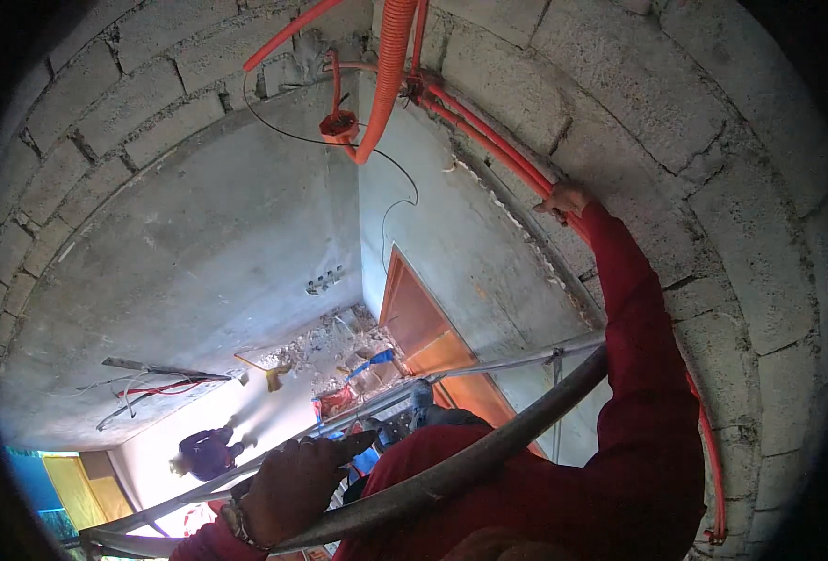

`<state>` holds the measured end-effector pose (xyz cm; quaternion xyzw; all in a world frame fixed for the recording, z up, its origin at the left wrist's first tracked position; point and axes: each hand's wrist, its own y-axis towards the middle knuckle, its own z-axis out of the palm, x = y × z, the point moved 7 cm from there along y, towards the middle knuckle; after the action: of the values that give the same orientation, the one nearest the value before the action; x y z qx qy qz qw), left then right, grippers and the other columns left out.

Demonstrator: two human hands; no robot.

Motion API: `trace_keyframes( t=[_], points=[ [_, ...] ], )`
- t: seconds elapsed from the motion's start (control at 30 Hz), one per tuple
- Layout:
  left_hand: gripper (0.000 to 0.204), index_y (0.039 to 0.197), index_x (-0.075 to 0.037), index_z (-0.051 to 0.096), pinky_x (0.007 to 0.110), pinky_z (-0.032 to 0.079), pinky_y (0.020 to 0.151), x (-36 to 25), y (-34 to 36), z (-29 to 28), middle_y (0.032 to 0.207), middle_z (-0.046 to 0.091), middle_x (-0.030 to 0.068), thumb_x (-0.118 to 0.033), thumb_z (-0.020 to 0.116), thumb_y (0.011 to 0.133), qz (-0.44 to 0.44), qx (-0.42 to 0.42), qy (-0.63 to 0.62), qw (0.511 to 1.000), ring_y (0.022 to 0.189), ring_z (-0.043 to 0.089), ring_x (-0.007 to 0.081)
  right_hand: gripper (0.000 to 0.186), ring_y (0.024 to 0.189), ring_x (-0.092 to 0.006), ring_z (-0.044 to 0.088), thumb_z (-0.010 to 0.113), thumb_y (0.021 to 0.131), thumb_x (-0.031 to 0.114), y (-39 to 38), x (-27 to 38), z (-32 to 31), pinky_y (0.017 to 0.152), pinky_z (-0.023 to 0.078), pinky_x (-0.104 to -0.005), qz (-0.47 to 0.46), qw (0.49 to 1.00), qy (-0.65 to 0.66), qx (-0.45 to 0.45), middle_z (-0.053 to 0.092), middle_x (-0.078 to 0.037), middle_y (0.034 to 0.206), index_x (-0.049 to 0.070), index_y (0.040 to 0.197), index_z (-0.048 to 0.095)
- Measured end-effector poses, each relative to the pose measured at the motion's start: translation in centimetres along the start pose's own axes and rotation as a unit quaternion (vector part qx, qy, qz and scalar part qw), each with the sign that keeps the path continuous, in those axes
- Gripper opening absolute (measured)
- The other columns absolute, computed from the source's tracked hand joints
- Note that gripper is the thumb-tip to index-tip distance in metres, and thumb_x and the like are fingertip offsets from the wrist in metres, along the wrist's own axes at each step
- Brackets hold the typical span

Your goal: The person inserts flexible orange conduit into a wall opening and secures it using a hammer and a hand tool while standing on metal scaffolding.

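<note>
Two orange conduit pipes (498, 140) run down along the block wall at the upper right. My right hand (568, 199), at the end of a raised red sleeve, is closed round them where they pass along the wall. Low in the view, my left hand (292, 491) wears a wristwatch (236, 522) and is closed on a dark, elongated object (354, 447). One end of it sticks out past the fingers; its kind is unclear. Beside that hand a thick grey metal pipe (470, 467) crosses in front of my body.
Overhead hangs an orange corrugated conduit (392, 84), near an orange junction box (339, 124) with a loose black wire (288, 134). Scaffold rails (517, 357) cross below. Far down are rubble (339, 346), a brown door (432, 323) and another person (210, 451).
</note>
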<state>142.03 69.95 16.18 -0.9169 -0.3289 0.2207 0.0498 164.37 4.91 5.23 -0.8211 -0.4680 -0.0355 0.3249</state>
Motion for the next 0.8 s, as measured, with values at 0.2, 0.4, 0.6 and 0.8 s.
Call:
trace_keyframes(
  t=[0.2,0.4,0.6,0.8],
  points=[
    [0.040,0.133,-0.016,0.061,0.045,0.057,0.068,-0.5,0.2,-0.6,0.088,0.071,0.0137,-0.019,0.063,0.093,-0.041,0.068,-0.010,0.997,0.080,0.070,0.0324,0.045,0.040,-0.0186,0.054,0.080,0.083,0.035,1.1,-0.4,-0.2,0.043,0.048,-0.0399,-0.010,1.000,0.001,-0.017,0.056,-0.008,0.051,0.007,0.060,0.055],
    [0.049,0.143,-0.027,0.052,0.048,0.058,0.061,-1.5,0.4,-0.9,0.085,0.071,0.0135,-0.021,0.062,0.095,0.006,0.069,0.042,0.997,0.077,0.071,0.0331,0.030,0.047,-0.0211,0.051,0.079,0.083,0.027,-0.2,-0.5,0.7,0.045,0.046,-0.0415,-0.024,0.996,-0.020,-0.080,0.055,-0.009,0.061,0.006,0.075,0.059],
    [0.057,0.151,-0.029,0.044,0.049,0.054,0.061,-1.0,0.6,1.8,0.086,0.069,0.0185,-0.031,0.060,0.096,-0.042,0.125,0.000,0.991,0.073,0.068,0.0363,0.032,0.098,-0.0363,0.069,0.062,0.086,0.022,-0.2,6.6,4.3,0.085,0.054,-0.0496,-0.075,0.956,-0.152,-0.241,0.070,-0.019,0.108,0.010,0.114,0.070],
    [0.056,0.151,-0.028,0.043,0.049,0.055,0.060,-3.5,4.9,3.2,0.086,0.068,0.0172,-0.031,0.059,0.097,0.028,0.126,0.071,0.989,0.072,0.069,0.0351,0.033,0.102,-0.0365,0.068,0.063,0.087,0.023,-10.2,2.2,1.9,0.086,0.052,-0.0550,-0.028,0.959,-0.059,-0.276,0.070,-0.015,0.113,0.011,0.117,0.070]
  ],
)
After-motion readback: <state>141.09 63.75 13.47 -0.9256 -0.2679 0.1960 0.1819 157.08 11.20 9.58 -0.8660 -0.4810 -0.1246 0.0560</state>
